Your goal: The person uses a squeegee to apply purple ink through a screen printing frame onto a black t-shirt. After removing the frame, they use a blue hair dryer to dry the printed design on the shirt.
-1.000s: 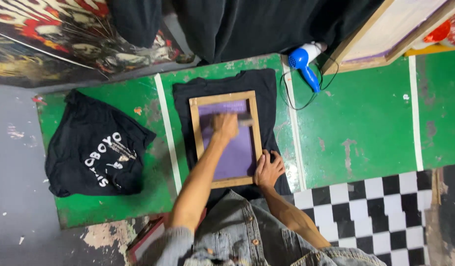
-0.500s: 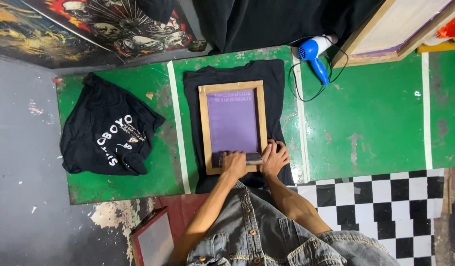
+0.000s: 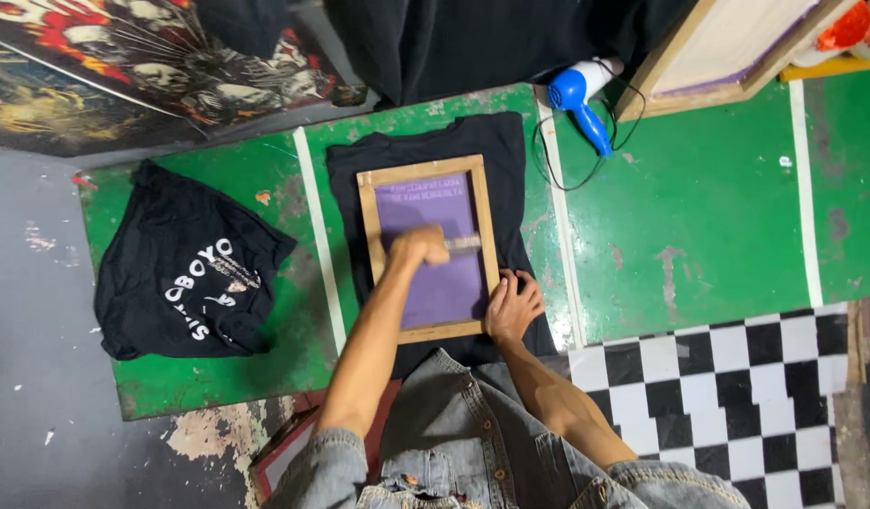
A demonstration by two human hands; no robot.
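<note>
A wooden screen-printing frame with purple mesh lies on a black T-shirt spread over a green board. My left hand is over the middle of the mesh, closed on a squeegee that is blurred with motion. My right hand lies flat on the frame's near right corner, fingers spread. Both denim sleeves show at the bottom.
A second black T-shirt with white print lies crumpled at the left. A blue hair dryer with its cord lies behind, next to a larger wooden frame. Painted boards are at the top left, checkered floor at the lower right.
My left hand drew the squeegee down the mesh to the near edge, then moved it back up to the middle. My right hand stayed on the frame's corner.
</note>
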